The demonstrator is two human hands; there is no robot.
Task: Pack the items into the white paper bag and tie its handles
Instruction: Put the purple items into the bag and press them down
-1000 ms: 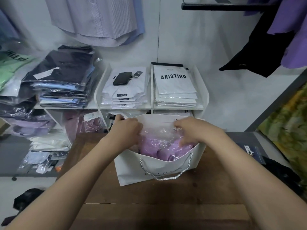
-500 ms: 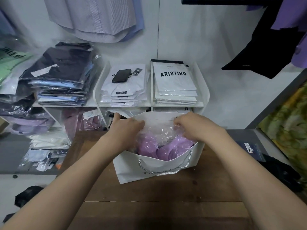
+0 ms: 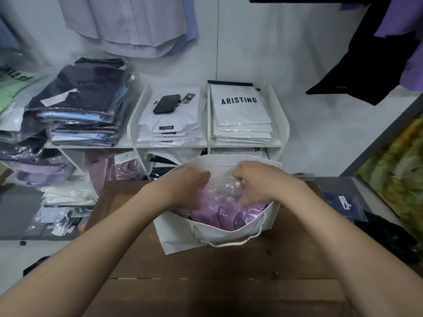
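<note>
A white paper bag point(image 3: 183, 234) stands open on the brown wooden table point(image 3: 229, 266), its white rope handle point(image 3: 226, 242) hanging down the near side. Inside lies a purple garment in clear plastic wrap point(image 3: 225, 212). My left hand point(image 3: 187, 188) reaches into the bag's left side, fingers curled on the plastic. My right hand point(image 3: 256, 186) presses on the wrap at the right, fingers bent over the crinkled plastic. The far handle is hidden.
Behind the table a white shelf unit point(image 3: 282, 124) holds stacks of packed shirts, one labelled ARISTINO point(image 3: 239, 106), and a black phone point(image 3: 166, 104). More wrapped clothes point(image 3: 80, 106) pile up at the left. Dark items point(image 3: 348, 202) lie at the table's right edge.
Both hands have moved closer together over the plastic-wrapped garment and pushed deeper into the bag. The bag stays in place.
</note>
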